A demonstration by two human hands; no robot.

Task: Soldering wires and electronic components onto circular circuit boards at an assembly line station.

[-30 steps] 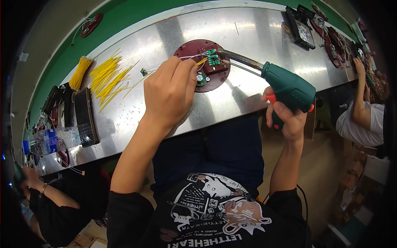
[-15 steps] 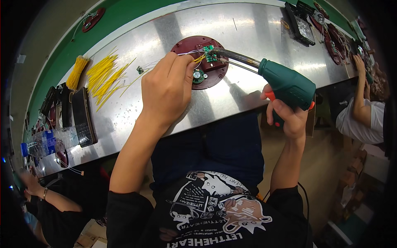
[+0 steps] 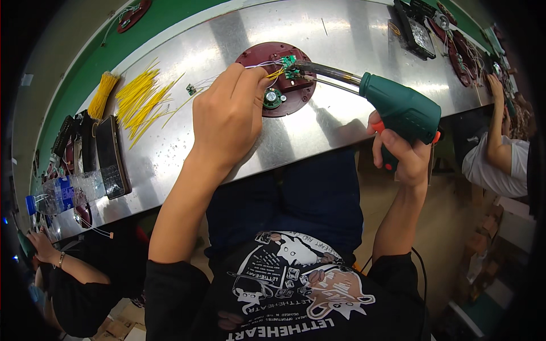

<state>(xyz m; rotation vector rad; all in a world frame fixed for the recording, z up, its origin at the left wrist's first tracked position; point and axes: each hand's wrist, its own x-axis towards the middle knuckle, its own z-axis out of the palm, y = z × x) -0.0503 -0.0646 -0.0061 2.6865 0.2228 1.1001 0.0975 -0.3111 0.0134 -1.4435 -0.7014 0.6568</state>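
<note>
My left hand [image 3: 227,116] is closed in a pinch on thin yellow wires [image 3: 276,74], whose ends reach a small green circuit board [image 3: 288,61]. My right hand [image 3: 406,154] grips the handle of a dark green soldering gun [image 3: 401,105], with a finger at its red trigger. The gun's long metal tip comes in from the right and meets the board, though the exact contact point is too small to make out. Beneath them a round maroon plate [image 3: 297,101] lies on the metal bench, carrying the board and a small round speaker [image 3: 272,98].
Loose yellow wires [image 3: 136,102] and a tied yellow bundle [image 3: 103,95] lie left on the bench [image 3: 170,170]. Beyond them are a dark case [image 3: 111,159] and a plastic bottle [image 3: 68,192]. A black tray [image 3: 418,37] sits back right. Other people work at both sides.
The soldering gun's body and my right hand have shifted slightly right, the tip staying at the board. My left hand keeps its pinch on the wires. The whole view has tilted a little.
</note>
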